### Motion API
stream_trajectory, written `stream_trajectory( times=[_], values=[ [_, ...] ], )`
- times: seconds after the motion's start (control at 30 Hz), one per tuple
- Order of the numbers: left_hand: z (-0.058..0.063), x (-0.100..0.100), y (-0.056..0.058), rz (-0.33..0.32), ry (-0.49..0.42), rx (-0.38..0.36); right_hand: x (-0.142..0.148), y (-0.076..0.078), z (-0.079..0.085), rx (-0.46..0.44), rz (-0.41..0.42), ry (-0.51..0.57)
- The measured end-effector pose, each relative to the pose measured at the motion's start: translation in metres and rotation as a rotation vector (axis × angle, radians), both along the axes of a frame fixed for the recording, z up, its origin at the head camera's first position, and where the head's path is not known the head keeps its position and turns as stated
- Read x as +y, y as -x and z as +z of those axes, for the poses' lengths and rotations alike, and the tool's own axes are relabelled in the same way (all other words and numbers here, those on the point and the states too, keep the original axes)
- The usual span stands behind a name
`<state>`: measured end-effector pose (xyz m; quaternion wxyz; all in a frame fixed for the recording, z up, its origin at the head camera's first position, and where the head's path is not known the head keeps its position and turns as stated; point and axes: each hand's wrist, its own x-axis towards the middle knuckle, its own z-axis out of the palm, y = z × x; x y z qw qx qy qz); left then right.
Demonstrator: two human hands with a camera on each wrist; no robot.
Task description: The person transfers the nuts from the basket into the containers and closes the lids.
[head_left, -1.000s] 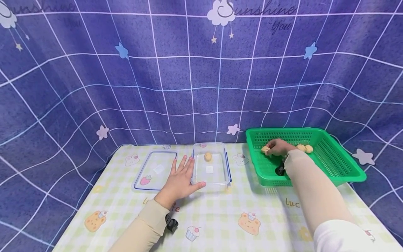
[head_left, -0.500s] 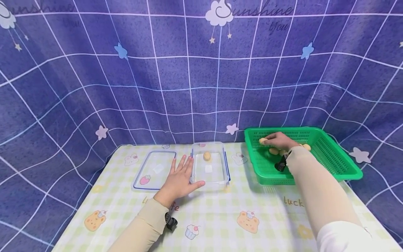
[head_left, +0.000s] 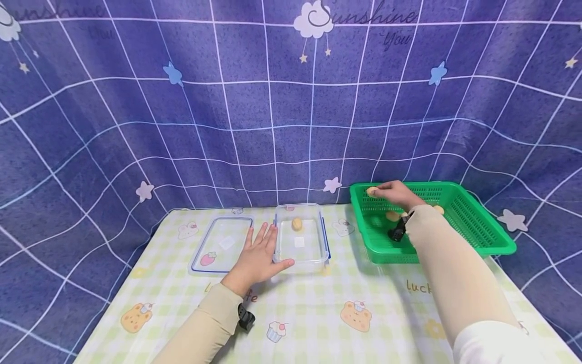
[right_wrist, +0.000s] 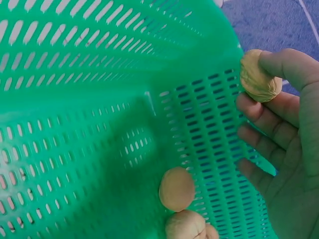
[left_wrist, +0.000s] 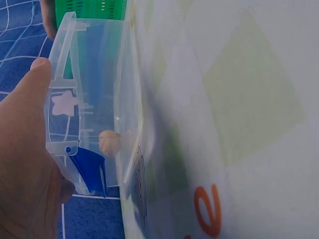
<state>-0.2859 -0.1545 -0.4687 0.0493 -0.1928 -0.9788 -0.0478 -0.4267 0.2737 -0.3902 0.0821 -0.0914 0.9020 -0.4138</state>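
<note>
My right hand (head_left: pixel 398 194) pinches a walnut (right_wrist: pixel 260 75) between thumb and fingertips, up near the left rim of the green basket (head_left: pixel 395 257). Lower in the basket lie several more walnuts (right_wrist: pixel 177 189), partly hidden by the right forearm in the head view. Spread and straight, my left hand (head_left: pixel 257 259) rests against the left edge of a clear plastic container (head_left: pixel 302 264). Inside that container sits one walnut (head_left: pixel 297 224) toward the back. A blue locking flap (left_wrist: pixel 90 169) hangs from the container's side in the left wrist view.
A clear lid with a blue seal (head_left: pixel 217 253) lies flat left of the container, just beside the left hand. Checked cloth covers the table (head_left: pixel 313 303). A blue curtain (head_left: pixel 254 106) hangs close behind it.
My right hand has lifted its walnut from the basket floor, moving up and left to the rim. The left hand keeps its place on the container.
</note>
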Motion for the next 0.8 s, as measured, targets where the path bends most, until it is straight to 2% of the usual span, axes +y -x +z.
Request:
stream_trajectory(
  times=[0.3, 0.8],
  values=[
    [-0.001, 0.000, 0.002, 0.015, 0.023, -0.019, -0.009, 0.004, 0.005, 0.067, -0.008, 0.021],
    [0.001, 0.001, 0.001, 0.006, -0.016, -0.004, -0.040, -0.006, 0.023, 0.133, -0.007, 0.078]
  ],
)
